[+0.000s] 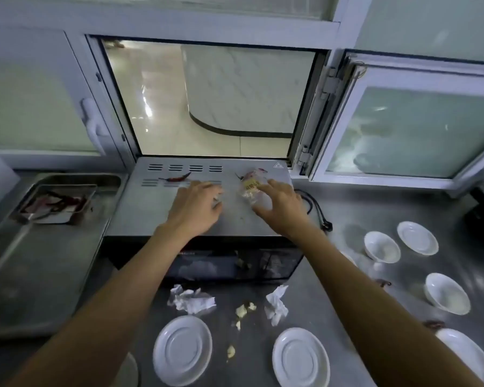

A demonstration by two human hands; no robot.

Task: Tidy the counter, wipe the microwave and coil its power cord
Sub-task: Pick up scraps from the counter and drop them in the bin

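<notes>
Stainless steel runs across the whole bench, dull and smeared, with an open service window behind it. From my seat I see the microwave standing at the back under that window, its grey metal top slotted with vents and its dark glass door facing me.

Counting the crockery: two flat white saucers near the front edge, a third saucer to the right, two small white bowls, and one more white dish cut off at the lower right corner. Two crumpled white tissues lie in front of the microwave door, with a few pale food scraps between them. One red chilli lies on the vents. One metal tray sits to the left; what lies in it is too blurred to name.

My left hand rests on the microwave top, fingers curled round something small and pale that I cannot make out. My right hand pinches a crinkled clear plastic wrapper with a yellow label, on the top's right half.

The black power cord trails loose off the microwave's right side, partly hidden by my right wrist, its plug on the bench.
</notes>
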